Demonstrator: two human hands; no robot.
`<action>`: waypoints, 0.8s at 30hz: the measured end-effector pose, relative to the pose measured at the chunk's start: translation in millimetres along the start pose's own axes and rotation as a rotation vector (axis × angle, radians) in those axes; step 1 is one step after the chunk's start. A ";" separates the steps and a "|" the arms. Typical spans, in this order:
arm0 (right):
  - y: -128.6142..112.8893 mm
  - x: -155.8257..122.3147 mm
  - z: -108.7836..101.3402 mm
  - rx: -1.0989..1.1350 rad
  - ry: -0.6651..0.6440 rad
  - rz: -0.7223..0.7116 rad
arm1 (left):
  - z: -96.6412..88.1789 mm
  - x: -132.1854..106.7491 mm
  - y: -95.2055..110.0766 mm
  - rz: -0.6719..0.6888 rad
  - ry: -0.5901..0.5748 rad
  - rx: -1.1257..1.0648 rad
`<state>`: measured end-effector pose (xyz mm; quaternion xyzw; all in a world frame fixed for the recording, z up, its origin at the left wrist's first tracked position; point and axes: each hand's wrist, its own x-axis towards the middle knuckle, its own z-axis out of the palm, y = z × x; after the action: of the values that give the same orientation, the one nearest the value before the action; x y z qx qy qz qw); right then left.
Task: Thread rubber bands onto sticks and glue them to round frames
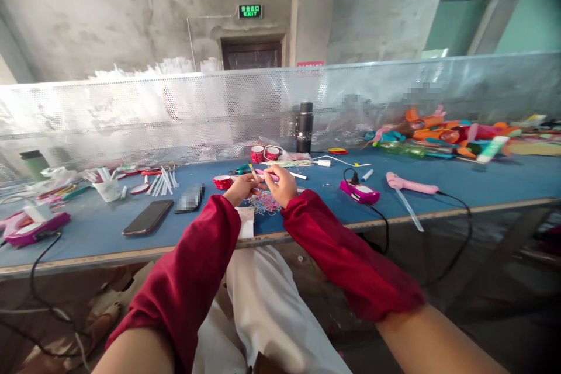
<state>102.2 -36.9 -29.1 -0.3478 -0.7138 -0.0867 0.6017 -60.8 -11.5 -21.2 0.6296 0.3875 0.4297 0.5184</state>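
My left hand (241, 188) is closed, its fingertips pinching a thin tan stick-like piece (253, 170) that points up; its exact kind is too small to make out. Close beside it, my right hand (283, 187) is closed around a slim pink pen-like tool (270, 176). The fingertips of both hands nearly meet. Below them, a pile of small colourful strips (265, 203) lies on the blue table (307, 210). A white piece of paper or pad (246, 223) sits at the table's front edge. Left of my hands stands a stack of red tape rolls (222, 182).
A phone (148, 218) and a white cup of sticks (106, 189) are to the left. Farther back stand a black bottle (304, 131) and more red rolls (257, 154). On the right lie a purple device (360, 191), a pink corded tool (412, 184) and an orange pile (432, 123).
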 end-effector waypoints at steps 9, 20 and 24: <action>-0.4 0.4 0.0 0.000 -0.011 -0.008 | -0.4 0.5 -0.3 -0.001 -0.008 0.009; 1.0 0.3 0.9 -0.002 0.004 -0.004 | -1.6 5.3 -4.7 0.008 -0.018 -0.001; 0.0 0.3 0.5 0.011 -0.032 -0.028 | -2.5 8.0 -7.2 0.026 -0.022 -0.001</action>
<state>101.7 -36.5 -29.0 -0.3355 -0.7287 -0.0856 0.5908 -60.8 -2.0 -26.9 0.6390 0.3733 0.4297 0.5174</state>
